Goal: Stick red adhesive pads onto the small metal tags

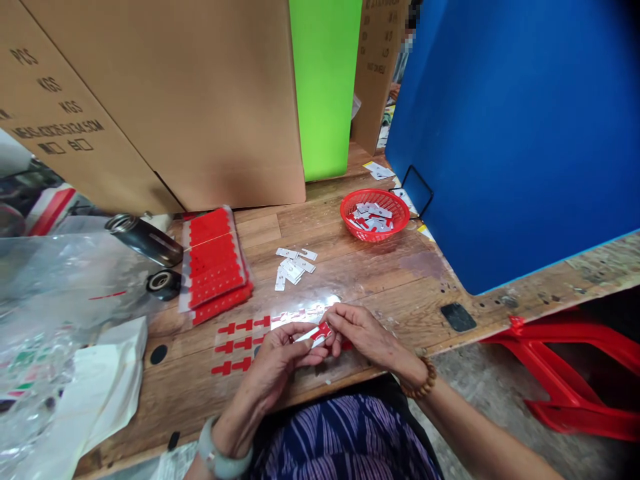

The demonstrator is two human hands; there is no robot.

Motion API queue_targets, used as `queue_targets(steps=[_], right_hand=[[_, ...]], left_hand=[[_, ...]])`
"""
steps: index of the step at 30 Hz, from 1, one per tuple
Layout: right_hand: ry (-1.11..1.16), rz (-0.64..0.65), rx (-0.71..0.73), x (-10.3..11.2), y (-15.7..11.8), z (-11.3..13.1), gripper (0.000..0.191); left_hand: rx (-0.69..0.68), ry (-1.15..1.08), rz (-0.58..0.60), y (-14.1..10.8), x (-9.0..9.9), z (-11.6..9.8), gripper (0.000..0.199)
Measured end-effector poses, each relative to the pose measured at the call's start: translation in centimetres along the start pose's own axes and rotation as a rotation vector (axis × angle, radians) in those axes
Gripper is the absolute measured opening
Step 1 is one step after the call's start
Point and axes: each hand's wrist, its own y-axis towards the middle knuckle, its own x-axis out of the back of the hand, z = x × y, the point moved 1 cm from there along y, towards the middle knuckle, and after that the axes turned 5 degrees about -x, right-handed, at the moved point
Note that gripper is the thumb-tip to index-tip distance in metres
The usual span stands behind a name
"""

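The bench (380, 280) was a worn wooden top, walled by cartons (165, 100) at the back and a blue panel (515, 133) to the right. Both hands met at its near edge. The left hand (280, 357) and right hand (360, 333) together pinched a small metal tab (314, 335) with a red sticker (325, 329) on it, fingers closed on the piece from either side. Just beside them lay a clear sheet (245, 343) of red stickers, partly used. Loose bare tabs (293, 265) lay near, further back; a red basket (375, 213) beyond held finished-looking pieces. Stacked sticker sheets (215, 263) lay to the left. Judged step: pressing a sticker onto the tab. The next move would call for square alignment and firm pressure.
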Motion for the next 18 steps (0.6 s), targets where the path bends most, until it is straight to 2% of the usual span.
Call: queue_targets(steps=[6, 12, 18], right_hand=[[-0.017, -0.002, -0.006, 0.1, 0.1, 0.5, 0.037], [0.017, -0.099, 0.027, -0.4, 0.4, 0.0, 0.028], [-0.093, -0.139, 0.063, -0.5, 0.9, 0.1, 0.017]], left_hand=[[-0.005, 0.007, -0.022, 0.3, 0.0, -0.3, 0.034], [-0.089, 0.033, -0.011, 0.8, 0.4, 0.0, 0.038], [-0.112, 0.127, -0.060, 1.1, 0.0, -0.2, 0.046]])
